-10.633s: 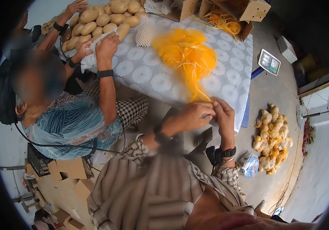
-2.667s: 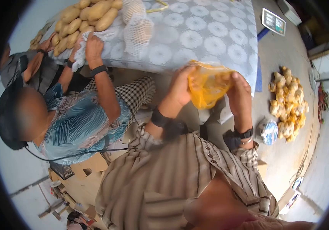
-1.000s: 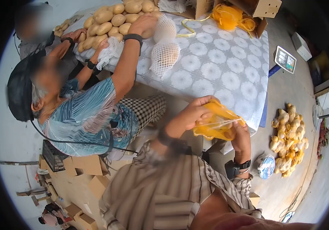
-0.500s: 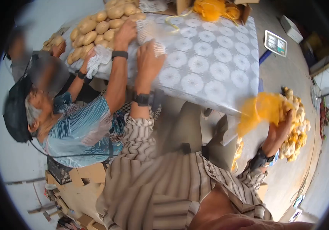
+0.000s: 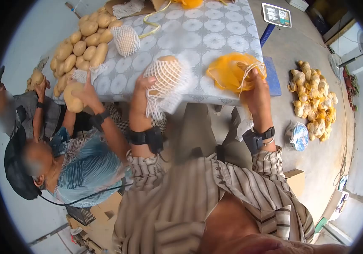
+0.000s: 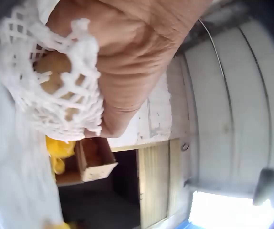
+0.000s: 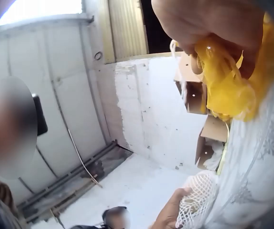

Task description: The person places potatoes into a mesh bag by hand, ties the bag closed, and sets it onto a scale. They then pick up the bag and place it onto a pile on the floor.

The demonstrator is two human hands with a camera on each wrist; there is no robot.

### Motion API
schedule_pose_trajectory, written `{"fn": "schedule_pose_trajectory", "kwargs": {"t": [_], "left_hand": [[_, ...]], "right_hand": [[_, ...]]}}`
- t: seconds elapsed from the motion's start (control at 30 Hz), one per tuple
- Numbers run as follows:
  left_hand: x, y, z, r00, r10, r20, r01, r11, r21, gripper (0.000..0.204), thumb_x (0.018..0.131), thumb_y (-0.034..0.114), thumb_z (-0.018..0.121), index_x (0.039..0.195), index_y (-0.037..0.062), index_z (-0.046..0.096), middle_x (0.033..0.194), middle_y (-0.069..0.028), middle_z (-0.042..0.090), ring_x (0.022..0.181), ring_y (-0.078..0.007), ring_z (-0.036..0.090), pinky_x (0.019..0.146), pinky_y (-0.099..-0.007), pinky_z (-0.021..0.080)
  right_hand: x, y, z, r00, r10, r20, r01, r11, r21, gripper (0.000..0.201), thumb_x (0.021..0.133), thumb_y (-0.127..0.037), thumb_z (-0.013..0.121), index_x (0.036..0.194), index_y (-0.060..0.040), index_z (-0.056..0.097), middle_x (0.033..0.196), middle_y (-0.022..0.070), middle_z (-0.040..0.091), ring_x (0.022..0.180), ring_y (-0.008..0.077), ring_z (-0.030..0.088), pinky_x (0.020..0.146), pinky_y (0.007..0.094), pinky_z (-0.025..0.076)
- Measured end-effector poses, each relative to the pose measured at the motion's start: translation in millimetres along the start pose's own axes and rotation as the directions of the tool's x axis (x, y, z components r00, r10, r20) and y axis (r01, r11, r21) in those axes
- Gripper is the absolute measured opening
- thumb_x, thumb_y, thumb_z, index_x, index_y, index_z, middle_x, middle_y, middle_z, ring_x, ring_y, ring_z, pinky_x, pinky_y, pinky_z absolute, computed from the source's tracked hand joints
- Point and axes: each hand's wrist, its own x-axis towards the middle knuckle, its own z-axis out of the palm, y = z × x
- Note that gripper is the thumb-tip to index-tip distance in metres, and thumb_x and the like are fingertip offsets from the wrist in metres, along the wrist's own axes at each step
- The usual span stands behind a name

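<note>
My left hand (image 5: pixel 140 91) grips a potato (image 5: pixel 166 74) wrapped in a white foam net sleeve (image 5: pixel 154 106), raised over the table's near edge. In the left wrist view the curled palm (image 6: pixel 132 57) lies against the net (image 6: pixel 67 114), and tan skin shows through its holes. My right hand (image 5: pixel 258 95) holds an orange mesh bag (image 5: pixel 228 76) with a white drawstring, bunched in the fingers at the table's right corner. The bag (image 7: pixel 227 95) hangs crumpled below that hand in the right wrist view. Another sleeved potato (image 5: pixel 126 41) lies on the patterned tablecloth (image 5: pixel 207 34).
A potato pile (image 5: pixel 84 46) covers the table's left end. A person in a blue patterned shirt (image 5: pixel 88 173) sits at my left, holding a bare potato (image 5: pixel 74 97). A scale (image 5: pixel 276 15) stands beyond the right edge. Orange-bagged produce (image 5: pixel 314 101) lies on the floor.
Earlier both hands worked the orange bag's mouth. My left hand then reached to the table, took a sleeved potato and brought it right and nearer. The right hand keeps the bag, swung back leftward.
</note>
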Motion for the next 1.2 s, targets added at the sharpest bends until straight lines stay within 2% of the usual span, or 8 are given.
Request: {"fn": "schedule_pose_trajectory", "kwargs": {"t": [0.3,0.6,0.7,0.9,1.0,1.1,1.17,1.2], "left_hand": [[-5.3,-56.7,66.0,0.866,-0.389,0.315,0.479,0.825,-0.299,0.051,0.081,0.025,0.061,0.122,-0.0052,0.053,0.106,-0.0132,0.066,0.086,-0.0195,0.067,0.079,-0.0298,0.056],[2.5,-75.0,83.7,0.835,-0.378,0.4,0.49,0.841,-0.229,0.047,0.084,0.027,0.062,0.121,-0.0015,0.055,0.111,-0.0131,0.064,0.096,-0.021,0.063,0.087,-0.0332,0.052],[-4.8,-66.4,90.2,0.888,-0.339,0.311,0.433,0.844,-0.318,0.046,0.086,0.027,0.061,0.122,-0.0008,0.054,0.113,-0.012,0.063,0.098,-0.0194,0.062,0.089,-0.0321,0.051],[23.1,-70.4,88.8,0.973,-0.151,0.175,0.216,0.861,-0.461,0.037,0.085,0.021,0.059,0.116,0.0018,0.053,0.106,-0.011,0.063,0.093,-0.0215,0.064,0.083,-0.0353,0.054],[31.6,-76.5,92.8,0.989,0.139,0.045,-0.131,0.981,-0.143,0.047,0.082,0.007,0.062,0.125,-0.0007,0.046,0.109,-0.0095,0.059,0.095,-0.0194,0.061,0.083,-0.031,0.052],[36.2,-73.4,103.4,0.886,0.456,0.085,-0.46,0.841,0.285,0.077,0.078,-0.001,0.066,0.142,-0.0037,0.023,0.117,-0.0107,0.054,0.1,-0.0202,0.057,0.087,-0.0309,0.048],[45.5,-71.1,109.1,0.65,0.718,0.248,-0.673,0.393,0.627,0.076,0.078,0.002,0.061,0.141,-0.0076,0.021,0.107,-0.0132,0.059,0.099,-0.0285,0.057,0.089,-0.0357,0.045],[49.6,-66.7,111.0,0.648,0.72,0.248,-0.674,0.39,0.627,0.076,0.078,0.002,0.061,0.141,-0.0076,0.021,0.107,-0.0132,0.059,0.099,-0.0285,0.057,0.089,-0.0357,0.045]], "right_hand": [[-21.6,-14.9,25.8,0.998,-0.045,0.034,0.052,0.968,-0.247,0.032,0.098,-0.026,0.052,0.114,0.0003,0.06,0.112,0.0083,0.064,0.097,0.0126,0.06,0.08,0.0266,0.049],[-47.2,-34.3,14.2,0.987,-0.071,0.147,0.129,0.889,-0.439,0.03,0.096,-0.021,0.056,0.116,0.0013,0.062,0.103,0.0056,0.066,0.09,0.0112,0.062,0.08,0.0227,0.047],[-47.3,-33.0,24.4,0.928,-0.269,0.258,0.368,0.777,-0.511,0.029,0.097,-0.024,0.056,0.113,-0.001,0.062,0.09,-0.0017,0.064,0.067,0.0028,0.054,0.057,0.0173,0.041],[-47.3,-21.1,26.1,0.995,-0.065,0.081,0.082,0.971,-0.225,0.03,0.097,-0.014,0.049,0.122,0.0025,0.054,0.073,-0.0025,0.052,0.055,0.0053,0.038,0.052,0.0212,0.03],[-52.7,-30.6,46.0,0.992,-0.046,0.115,0.061,0.989,-0.133,0.028,0.093,-0.011,0.049,0.116,0.002,0.06,0.078,0.0029,0.06,0.059,0.0096,0.053,0.052,0.022,0.039],[-60.1,-32.6,52.0,0.983,-0.091,0.158,0.136,0.944,-0.3,0.031,0.092,-0.014,0.048,0.116,0.0023,0.06,0.076,0.0024,0.06,0.06,0.0088,0.05,0.054,0.022,0.038],[-61.5,-28.9,48.0,0.96,-0.105,0.26,0.195,0.917,-0.348,0.032,0.091,-0.014,0.049,0.117,0.0024,0.06,0.076,0.0024,0.06,0.059,0.0083,0.049,0.054,0.0218,0.038],[-61.1,-26.5,45.5,0.928,-0.106,0.357,0.252,0.886,-0.39,0.034,0.09,-0.015,0.05,0.117,0.0025,0.061,0.076,0.0024,0.061,0.059,0.0078,0.048,0.054,0.0216,0.037]]}}
